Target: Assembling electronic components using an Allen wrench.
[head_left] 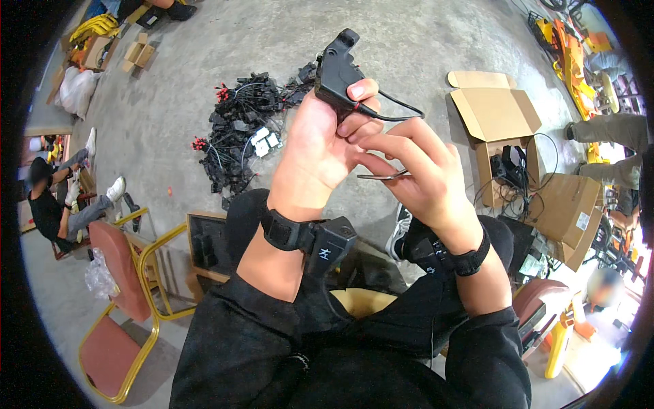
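A: So, what's the left hand [320, 146] got?

B: One black plastic part [338, 68] w/ a thin black cable [398, 109]. Fingers closed tight round it, held up over the lap.

A: And the right hand [426, 177]?

B: Fingers pinch a small metal tool [385, 176], prob. tweezers or snips. Can't tell which. Tip sits just under the part, near the cable.

A: How far along?

B: I'd guess midway on this one. It's in hand, tool is close, not put down yet. A big pile of black parts [242, 133] w/ red tips lies on the floor, too many to count.

A: Boxes?

B: Three cardboard boxes on the right; the open cardboard box [504, 146] has cables inside. Two wrist bands, one per arm. One red chair [119, 273] w/ yellow frame at left.
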`<state>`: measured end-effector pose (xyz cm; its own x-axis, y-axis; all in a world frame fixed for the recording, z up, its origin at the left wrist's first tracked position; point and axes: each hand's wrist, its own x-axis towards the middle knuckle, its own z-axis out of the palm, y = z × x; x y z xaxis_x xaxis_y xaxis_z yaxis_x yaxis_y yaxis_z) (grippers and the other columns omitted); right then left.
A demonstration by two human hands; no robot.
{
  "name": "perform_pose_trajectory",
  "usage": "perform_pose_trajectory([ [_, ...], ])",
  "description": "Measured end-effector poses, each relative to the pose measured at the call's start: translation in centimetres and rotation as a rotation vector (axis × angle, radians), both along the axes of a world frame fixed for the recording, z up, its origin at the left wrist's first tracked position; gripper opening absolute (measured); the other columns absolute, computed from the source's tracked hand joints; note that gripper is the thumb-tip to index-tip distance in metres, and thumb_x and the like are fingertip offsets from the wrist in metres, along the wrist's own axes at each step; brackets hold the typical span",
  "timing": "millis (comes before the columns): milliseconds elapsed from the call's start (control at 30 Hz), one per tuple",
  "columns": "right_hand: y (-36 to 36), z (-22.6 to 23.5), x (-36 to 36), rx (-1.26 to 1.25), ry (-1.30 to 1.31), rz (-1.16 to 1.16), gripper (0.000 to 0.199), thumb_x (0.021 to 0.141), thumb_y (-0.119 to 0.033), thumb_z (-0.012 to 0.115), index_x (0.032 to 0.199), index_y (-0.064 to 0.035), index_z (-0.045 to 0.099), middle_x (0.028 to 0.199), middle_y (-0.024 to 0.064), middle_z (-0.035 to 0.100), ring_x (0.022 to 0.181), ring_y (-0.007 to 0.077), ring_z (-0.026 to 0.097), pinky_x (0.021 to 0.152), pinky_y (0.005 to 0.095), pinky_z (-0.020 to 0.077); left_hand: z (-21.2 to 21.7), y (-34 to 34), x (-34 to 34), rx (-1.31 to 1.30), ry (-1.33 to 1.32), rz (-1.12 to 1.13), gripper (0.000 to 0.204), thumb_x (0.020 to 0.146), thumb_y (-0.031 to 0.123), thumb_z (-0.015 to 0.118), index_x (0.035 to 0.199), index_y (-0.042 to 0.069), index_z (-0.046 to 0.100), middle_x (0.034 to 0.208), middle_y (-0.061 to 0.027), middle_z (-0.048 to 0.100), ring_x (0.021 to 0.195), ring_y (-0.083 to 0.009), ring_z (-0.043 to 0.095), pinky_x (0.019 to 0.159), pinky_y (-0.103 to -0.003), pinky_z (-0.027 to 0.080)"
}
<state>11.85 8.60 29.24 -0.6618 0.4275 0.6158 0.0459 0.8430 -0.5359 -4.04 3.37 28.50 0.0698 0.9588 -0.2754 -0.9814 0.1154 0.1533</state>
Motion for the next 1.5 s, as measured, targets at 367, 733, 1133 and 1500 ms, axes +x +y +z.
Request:
perform_pose_trajectory([
  [367, -0.4, 0.2, 0.2, -0.109, 0.043, -0.097, 0.025, 0.074, -0.008, 0.085, 0.096, -0.0080, 0.073, 0.076, 0.0032, 0.061, 0.061, 0.0124, 0.058, 0.050, 0.0260, 0.0436, 0.6, 0.6, 1.6, 0.252, -0.070, 0.244, 0.030, 0.103, 0.025, 0.046, 0.076, 0.011, 0.051, 0.072, 0.0047, 0.052, 0.052, -0.0095, 0.030, 0.067, -0.027, 0.036],
  [733, -0.6, 0.7, 0.2, -0.303, 0.062, -0.080, 0.020, 0.076, -0.003, 0.082, 0.094, -0.0081, 0.073, 0.077, 0.0024, 0.061, 0.054, 0.0080, 0.047, 0.047, 0.0231, 0.0351, 0.5, 0.9, 2.0, 0.349, -0.013, 0.125, 0.033, 0.100, 0.026, 0.043, 0.069, 0.016, 0.046, 0.052, 0.0033, 0.027, 0.061, -0.0103, 0.030, 0.064, -0.023, 0.032],
  [1133, 0.0, 0.1, 0.8, -0.083, 0.027, -0.032, 0.025, 0.077, -0.014, 0.080, 0.100, -0.0129, 0.071, 0.086, 0.0019, 0.064, 0.066, 0.0203, 0.067, 0.053, 0.0318, 0.0549, 1.0, 0.7, 2.4, 0.287, -0.154, 0.317, 0.039, 0.103, 0.024, 0.044, 0.065, 0.014, 0.048, 0.055, 0.0025, 0.036, 0.046, -0.0092, 0.025, 0.072, -0.025, 0.037],
  [1500, 0.2, 2.0, 1.3, -0.088, 0.176, -0.006, 0.022, 0.076, 0.001, 0.082, 0.096, -0.0033, 0.073, 0.094, 0.0074, 0.072, 0.064, 0.0105, 0.060, 0.052, 0.0236, 0.0448, 0.4, 0.6, 1.5, 0.219, 0.112, 0.211, 0.025, 0.100, 0.023, 0.044, 0.082, 0.010, 0.055, 0.062, 0.0033, 0.040, 0.051, -0.0089, 0.030, 0.064, -0.025, 0.036],
])
